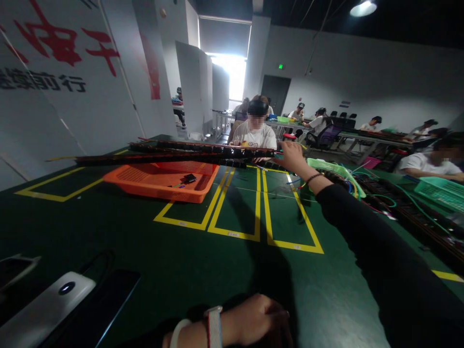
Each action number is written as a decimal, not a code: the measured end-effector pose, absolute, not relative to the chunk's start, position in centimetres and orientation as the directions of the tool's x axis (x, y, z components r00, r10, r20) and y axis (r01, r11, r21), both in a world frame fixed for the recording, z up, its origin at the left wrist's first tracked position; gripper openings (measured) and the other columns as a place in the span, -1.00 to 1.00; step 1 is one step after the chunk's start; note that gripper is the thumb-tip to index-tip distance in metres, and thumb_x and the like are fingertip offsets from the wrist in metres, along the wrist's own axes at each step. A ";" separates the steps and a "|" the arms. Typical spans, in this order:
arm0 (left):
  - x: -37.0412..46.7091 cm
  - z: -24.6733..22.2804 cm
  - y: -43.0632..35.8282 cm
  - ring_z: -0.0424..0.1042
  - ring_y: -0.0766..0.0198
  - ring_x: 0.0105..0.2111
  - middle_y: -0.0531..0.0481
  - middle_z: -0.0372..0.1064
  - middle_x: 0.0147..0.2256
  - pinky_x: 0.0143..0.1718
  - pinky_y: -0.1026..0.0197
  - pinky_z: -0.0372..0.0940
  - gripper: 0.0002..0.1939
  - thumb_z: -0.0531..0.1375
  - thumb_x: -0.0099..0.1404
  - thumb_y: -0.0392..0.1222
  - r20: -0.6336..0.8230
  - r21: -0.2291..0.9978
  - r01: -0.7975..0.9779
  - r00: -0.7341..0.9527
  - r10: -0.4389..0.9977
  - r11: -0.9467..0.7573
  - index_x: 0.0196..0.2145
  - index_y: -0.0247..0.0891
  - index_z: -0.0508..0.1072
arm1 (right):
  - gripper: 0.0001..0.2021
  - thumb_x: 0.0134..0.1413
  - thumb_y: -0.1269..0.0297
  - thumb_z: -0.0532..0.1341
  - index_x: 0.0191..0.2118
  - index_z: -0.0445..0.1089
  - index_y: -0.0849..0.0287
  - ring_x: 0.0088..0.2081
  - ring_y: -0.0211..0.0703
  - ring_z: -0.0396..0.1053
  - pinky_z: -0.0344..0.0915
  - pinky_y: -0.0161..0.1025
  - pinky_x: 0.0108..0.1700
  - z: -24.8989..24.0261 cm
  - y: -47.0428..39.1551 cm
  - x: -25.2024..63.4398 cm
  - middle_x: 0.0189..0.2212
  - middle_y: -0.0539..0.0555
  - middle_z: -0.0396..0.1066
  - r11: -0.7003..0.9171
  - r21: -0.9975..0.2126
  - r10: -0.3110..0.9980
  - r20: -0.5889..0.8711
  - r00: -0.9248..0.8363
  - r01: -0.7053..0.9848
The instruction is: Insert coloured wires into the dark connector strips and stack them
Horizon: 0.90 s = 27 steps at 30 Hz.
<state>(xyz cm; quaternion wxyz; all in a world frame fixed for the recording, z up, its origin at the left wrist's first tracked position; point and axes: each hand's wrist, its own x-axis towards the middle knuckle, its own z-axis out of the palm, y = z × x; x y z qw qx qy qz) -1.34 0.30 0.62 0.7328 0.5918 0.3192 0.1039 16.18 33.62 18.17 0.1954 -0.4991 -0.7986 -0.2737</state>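
Observation:
My right hand (292, 157) is stretched out over the table, its fingers wrapped round the near end of a long dark strip (232, 152). A thin wire sticks out beside that hand. More long dark strips (145, 158) lie close alongside, crossing above the orange basket (159, 192). What exactly the strips are, I cannot tell. My left hand (255, 319), with a watch band at the wrist, rests low on the green table with its fingers curled in. Nothing shows in it, though its palm is hidden.
A small black part (190, 179) lies in the orange basket. Yellow tape outlines (234, 235) mark the green tabletop. A white device (54, 304) and a dark phone-like slab (116, 297) lie at left. Right are a green basket (339, 170) with wires and more strips (416, 208). A person (255, 133) sits opposite.

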 end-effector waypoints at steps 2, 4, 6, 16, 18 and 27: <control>-1.5 0.4 0.2 0.18 0.40 -0.56 0.06 0.25 -0.53 -0.50 0.31 0.06 -0.39 0.02 0.16 0.35 -0.333 0.936 0.191 0.750 0.571 0.295 -0.40 -0.32 0.44 | -0.33 0.03 -0.02 0.20 0.15 0.14 0.34 0.06 0.20 0.14 -0.02 0.00 0.09 18.0 35.3 12.6 0.05 0.38 0.21 0.375 0.306 0.708 0.515 -0.483 0.875; -1.7 0.3 0.2 0.15 0.42 -0.58 0.07 0.23 -0.56 -0.53 0.33 0.03 -0.37 0.04 0.14 0.36 -0.315 0.940 0.161 0.745 0.588 0.300 -0.39 -0.34 0.47 | -0.29 -0.02 0.02 0.25 0.17 0.10 0.37 0.08 0.19 0.13 -0.07 0.00 0.11 17.6 36.6 9.9 0.06 0.40 0.21 0.372 0.355 0.738 0.447 -0.506 0.857; -1.9 0.2 0.2 0.12 0.45 -0.58 0.09 0.21 -0.57 -0.53 0.34 0.02 -0.39 0.06 0.15 0.34 -0.292 0.946 0.141 0.765 0.575 0.292 -0.36 -0.33 0.49 | -0.30 -0.04 0.08 0.27 0.15 0.11 0.37 0.05 0.17 0.18 -0.07 0.00 0.10 17.0 37.7 8.0 0.01 0.39 0.27 0.374 0.374 0.755 0.408 -0.513 0.849; -2.2 -0.7 0.5 0.16 0.45 -0.55 0.09 0.24 -0.51 -0.52 0.36 0.07 -0.43 0.05 0.18 0.31 -0.216 0.969 0.108 0.803 0.555 0.221 -0.30 -0.29 0.52 | -0.62 0.13 0.19 0.10 -0.04 0.29 0.38 -0.04 0.15 0.26 0.07 -0.09 -0.09 16.9 37.8 6.1 -0.07 0.43 0.34 0.379 0.377 0.769 0.380 -0.514 0.845; -2.3 -0.1 0.4 0.17 0.45 -0.55 0.08 0.25 -0.52 -0.52 0.36 0.08 -0.43 0.05 0.20 0.30 -0.245 0.963 0.135 0.798 0.551 0.232 -0.30 -0.29 0.51 | -0.60 0.15 0.14 0.08 -0.01 0.28 0.36 -0.04 0.15 0.26 0.08 -0.11 -0.11 17.2 37.1 6.2 -0.07 0.41 0.34 0.384 0.381 0.770 0.369 -0.520 0.841; -1.9 -0.1 0.3 0.14 0.44 -0.56 0.08 0.24 -0.55 -0.47 0.34 0.11 -0.41 0.03 0.21 0.30 -0.275 0.960 0.188 0.769 0.577 0.207 -0.29 -0.32 0.51 | -0.45 0.15 -0.06 0.03 0.03 0.25 0.35 -0.22 0.15 0.41 0.17 -0.17 -0.31 18.5 33.9 6.7 -0.26 0.36 0.43 0.348 0.357 0.793 0.381 -0.475 0.867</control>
